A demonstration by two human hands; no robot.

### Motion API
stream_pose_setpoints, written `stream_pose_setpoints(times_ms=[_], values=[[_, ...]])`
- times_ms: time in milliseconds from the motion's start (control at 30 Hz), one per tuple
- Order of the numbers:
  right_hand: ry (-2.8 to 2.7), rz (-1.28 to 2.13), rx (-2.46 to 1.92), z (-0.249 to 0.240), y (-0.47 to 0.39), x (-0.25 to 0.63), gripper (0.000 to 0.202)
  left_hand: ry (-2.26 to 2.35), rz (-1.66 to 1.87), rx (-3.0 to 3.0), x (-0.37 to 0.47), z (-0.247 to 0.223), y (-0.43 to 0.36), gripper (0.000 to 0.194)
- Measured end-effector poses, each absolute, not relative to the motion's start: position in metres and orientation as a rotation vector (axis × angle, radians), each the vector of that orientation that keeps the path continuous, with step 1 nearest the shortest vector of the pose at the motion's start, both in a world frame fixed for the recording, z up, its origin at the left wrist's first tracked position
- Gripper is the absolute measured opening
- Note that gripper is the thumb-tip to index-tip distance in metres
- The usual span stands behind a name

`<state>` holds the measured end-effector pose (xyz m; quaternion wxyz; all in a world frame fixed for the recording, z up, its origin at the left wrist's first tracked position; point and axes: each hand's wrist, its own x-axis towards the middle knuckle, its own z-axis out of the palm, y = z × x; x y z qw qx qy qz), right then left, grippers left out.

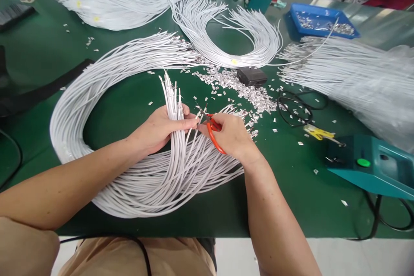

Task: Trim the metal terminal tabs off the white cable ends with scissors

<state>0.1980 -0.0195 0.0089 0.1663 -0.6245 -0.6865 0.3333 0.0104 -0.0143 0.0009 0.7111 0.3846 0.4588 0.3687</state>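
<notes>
My left hand point(166, 127) is closed around a bunch of white cables point(176, 138), whose ends stick up above the fingers. Between its thumb and fingertips a single cable end points toward the right hand. My right hand point(231, 133) grips a pair of cutters point(215, 133) with orange handles, their dark jaws at that cable end. Whether the jaws touch the cable is too small to tell. Under both hands lies a large looped bundle of white cables point(69, 116), curving round to the left and back behind them.
Small silvery-white scraps point(226, 79) lie strewn beside a black block point(252, 76). Further back are another cable coil point(207, 43) and a blue tray point(323, 8) of small parts. At right sit a teal machine point(371, 164), yellow-handled pliers point(318, 133) and a bagged cable bundle point(362, 73).
</notes>
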Motion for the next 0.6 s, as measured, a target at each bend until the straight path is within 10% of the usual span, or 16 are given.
stream_pose_setpoints(times_ms=[600], values=[[-2.216, 0.631, -1.819, 0.0054, -0.0228, 0.1914, 0.035, 1.014, 0.830, 0.872, 0.0132, 0.0050, -0.0167, 0.029]])
